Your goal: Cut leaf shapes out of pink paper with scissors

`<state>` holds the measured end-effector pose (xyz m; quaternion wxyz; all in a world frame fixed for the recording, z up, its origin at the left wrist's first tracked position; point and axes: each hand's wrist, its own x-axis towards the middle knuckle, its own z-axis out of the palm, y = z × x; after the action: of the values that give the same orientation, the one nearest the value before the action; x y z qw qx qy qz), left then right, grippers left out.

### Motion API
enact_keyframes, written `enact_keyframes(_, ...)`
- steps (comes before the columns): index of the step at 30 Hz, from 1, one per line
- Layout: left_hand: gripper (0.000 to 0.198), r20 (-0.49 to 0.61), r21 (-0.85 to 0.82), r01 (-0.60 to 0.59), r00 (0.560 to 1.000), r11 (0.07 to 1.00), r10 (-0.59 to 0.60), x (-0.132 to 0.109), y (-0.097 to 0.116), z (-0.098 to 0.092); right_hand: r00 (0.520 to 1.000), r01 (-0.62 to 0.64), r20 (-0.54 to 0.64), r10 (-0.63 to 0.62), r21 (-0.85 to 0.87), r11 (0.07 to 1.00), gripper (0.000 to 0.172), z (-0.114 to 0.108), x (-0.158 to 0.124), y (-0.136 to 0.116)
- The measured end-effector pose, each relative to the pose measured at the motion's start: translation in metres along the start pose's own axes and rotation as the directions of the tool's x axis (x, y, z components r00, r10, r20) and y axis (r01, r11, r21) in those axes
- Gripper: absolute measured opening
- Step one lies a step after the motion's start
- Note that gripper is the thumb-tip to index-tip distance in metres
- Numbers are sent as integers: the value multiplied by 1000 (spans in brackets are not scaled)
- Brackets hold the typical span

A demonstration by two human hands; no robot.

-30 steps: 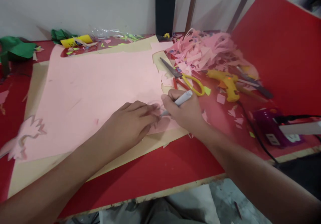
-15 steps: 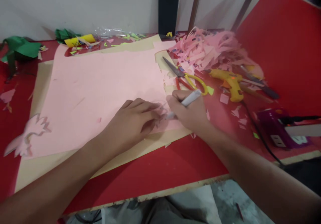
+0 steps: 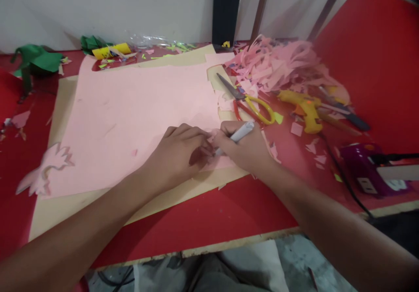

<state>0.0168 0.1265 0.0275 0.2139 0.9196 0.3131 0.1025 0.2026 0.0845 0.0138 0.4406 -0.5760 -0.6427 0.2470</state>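
A large pink paper sheet [image 3: 137, 113] lies on a tan cardboard [image 3: 62, 108] over the red table. My left hand [image 3: 178, 154] lies flat with its fingers stretched out, pressing down a small pink cut-out shape near the sheet's right corner. My right hand [image 3: 244, 148] is closed round a white pen [image 3: 237, 135], its tip touching the paper just beside my left fingertips. The cut-out itself is mostly hidden under my fingers.
Yellow-handled scissors [image 3: 252, 102] and a yellow glue gun [image 3: 303, 106] lie right of the sheet, below a heap of pink paper scraps [image 3: 281, 65]. A purple power strip [image 3: 369, 170] sits far right. A jagged pink cut-out [image 3: 47, 170] lies at left, green paper [image 3: 36, 58] at the back.
My hands have stayed together on the sheet's right corner while the pen shifted slightly. The view has drifted, so everything sits a little further right in the frame.
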Motion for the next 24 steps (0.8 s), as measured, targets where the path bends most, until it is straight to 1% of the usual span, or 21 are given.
enact_keyframes(4,14,-5,20,-3,1000,1000,3,-1,0,1,998,1,-57,-6,-90,996,43,0,0,1)
enact_keyframes(7,17,-7,33,-6,1000,999,6,-1,0,1,995,15,-93,-24,-105,994,42,-1,1,1)
enact_keyframes(10,21,-10,31,-10,1000,999,11,0,-1,1,995,20,-91,-30,-109,994,43,-2,2,1)
enact_keyframes(13,19,-13,30,-9,1000,1000,10,0,-2,2,996,21,-86,-31,-114,993,44,-3,2,2)
enact_keyframes(19,19,-8,14,-41,999,999,41,-1,-4,0,998,-10,-66,7,-49,999,44,-3,1,4)
enact_keyframes(24,17,-17,22,-64,998,998,64,-2,-6,0,997,12,-71,-16,-55,998,44,-3,-1,2)
